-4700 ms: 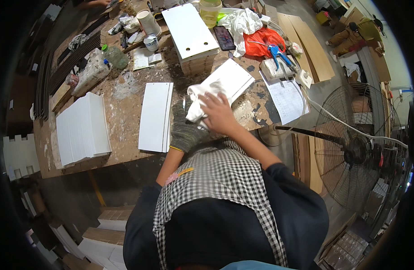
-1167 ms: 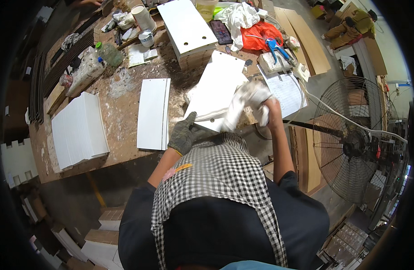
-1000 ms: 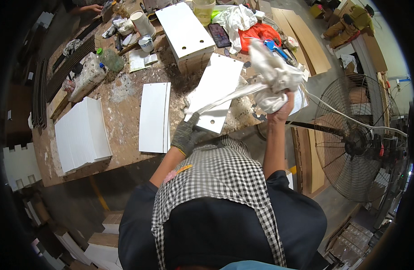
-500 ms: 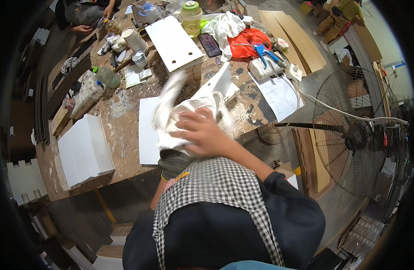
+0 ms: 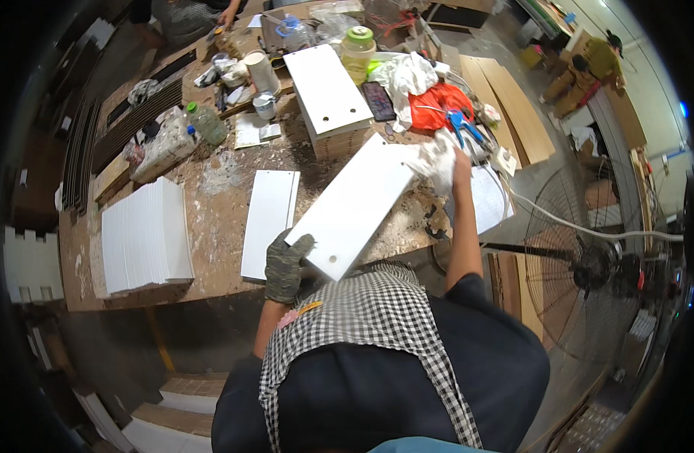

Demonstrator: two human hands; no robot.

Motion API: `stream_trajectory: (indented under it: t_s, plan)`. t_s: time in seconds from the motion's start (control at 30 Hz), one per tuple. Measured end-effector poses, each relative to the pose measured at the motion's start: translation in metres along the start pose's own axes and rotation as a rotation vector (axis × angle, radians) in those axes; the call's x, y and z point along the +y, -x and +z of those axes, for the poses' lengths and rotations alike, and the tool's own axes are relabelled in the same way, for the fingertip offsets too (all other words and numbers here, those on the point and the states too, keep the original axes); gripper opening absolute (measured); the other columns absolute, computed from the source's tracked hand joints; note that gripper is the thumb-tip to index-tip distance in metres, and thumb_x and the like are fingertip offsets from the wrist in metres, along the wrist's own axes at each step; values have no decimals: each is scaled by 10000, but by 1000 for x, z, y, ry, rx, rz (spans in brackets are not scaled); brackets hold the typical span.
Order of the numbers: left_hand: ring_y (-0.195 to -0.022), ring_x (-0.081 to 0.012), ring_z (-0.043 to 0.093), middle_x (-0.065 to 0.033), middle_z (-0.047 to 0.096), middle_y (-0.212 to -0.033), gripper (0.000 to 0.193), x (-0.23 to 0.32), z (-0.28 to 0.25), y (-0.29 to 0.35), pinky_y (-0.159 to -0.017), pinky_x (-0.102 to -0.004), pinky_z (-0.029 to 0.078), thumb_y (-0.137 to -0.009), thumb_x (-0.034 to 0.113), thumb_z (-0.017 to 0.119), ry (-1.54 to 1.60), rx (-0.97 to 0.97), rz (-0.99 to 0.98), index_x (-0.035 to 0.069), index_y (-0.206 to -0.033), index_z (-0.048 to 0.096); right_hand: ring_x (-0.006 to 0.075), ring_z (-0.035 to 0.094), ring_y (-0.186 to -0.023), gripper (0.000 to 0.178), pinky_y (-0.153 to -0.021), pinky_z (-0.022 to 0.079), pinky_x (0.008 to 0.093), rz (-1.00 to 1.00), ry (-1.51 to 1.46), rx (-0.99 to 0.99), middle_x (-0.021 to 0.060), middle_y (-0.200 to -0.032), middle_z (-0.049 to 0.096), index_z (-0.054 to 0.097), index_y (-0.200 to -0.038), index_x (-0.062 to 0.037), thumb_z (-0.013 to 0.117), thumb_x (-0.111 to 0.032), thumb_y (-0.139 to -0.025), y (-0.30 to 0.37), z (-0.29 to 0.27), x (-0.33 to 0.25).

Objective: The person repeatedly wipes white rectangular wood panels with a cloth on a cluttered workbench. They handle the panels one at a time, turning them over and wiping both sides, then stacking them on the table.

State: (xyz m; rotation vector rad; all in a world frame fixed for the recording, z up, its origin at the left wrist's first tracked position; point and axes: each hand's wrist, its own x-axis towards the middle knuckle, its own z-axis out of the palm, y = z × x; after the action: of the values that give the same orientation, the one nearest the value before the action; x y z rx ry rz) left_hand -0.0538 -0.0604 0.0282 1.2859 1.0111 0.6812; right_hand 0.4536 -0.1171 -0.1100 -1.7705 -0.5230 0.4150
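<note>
My left hand (image 5: 285, 266), in a dark camouflage glove, grips the near left corner of a white board (image 5: 358, 204) with small holes near its ends. The board lies slantwise in front of me, its far end up and to the right. My bare right hand (image 5: 460, 172) is closed on a crumpled white cloth (image 5: 436, 160) beside the board's far right edge; its fingers are partly hidden by the cloth. Left of the held board, a single white panel (image 5: 270, 223) lies flat on the worn workbench (image 5: 211, 260).
A stack of white panels (image 5: 147, 238) stands at the left, and a pile of holed boards (image 5: 328, 87) farther back. Jars, a phone (image 5: 379, 101), a red bag (image 5: 434, 106) and blue-handled pliers (image 5: 464, 127) crowd the far side. A large fan (image 5: 589, 260) stands right.
The cloth, earlier bunched over the board under my right hand, has moved right to the board's far edge. The board's face now shows, and my gloved left hand is visible at its corner.
</note>
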Motion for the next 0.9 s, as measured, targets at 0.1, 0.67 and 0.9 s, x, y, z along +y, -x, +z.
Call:
stream_trajectory:
  t_s: [0.1,0.67,0.9]
  plan:
    - [-1027,-233,672,-146,701,-1071,233,-30,-21,5,-879,-353,550,-931,76,631,401,74,-111,-26,-1133,686,252,690,-899,440,-823,546,386,232,-568,-71,114,-1009,719,676,-1164,30,473,-320,-991,63,-8,-14]
    - [-895,-242,664,-129,677,-982,292,1,29,-214,-716,-349,592,-923,221,719,-607,264,520,7,-1109,648,167,648,-845,436,-803,506,326,-185,251,-565,132,-915,726,665,-1232,11,571,-329,-976,21,77,-159]
    - [-1119,-273,631,-142,641,-1258,370,-58,-59,-272,-1008,-368,522,-1030,180,502,-653,276,245,20,-1361,549,239,640,-1104,605,-968,476,344,-77,405,-887,183,-1203,688,552,-1398,-10,549,-464,-996,-34,135,-199]
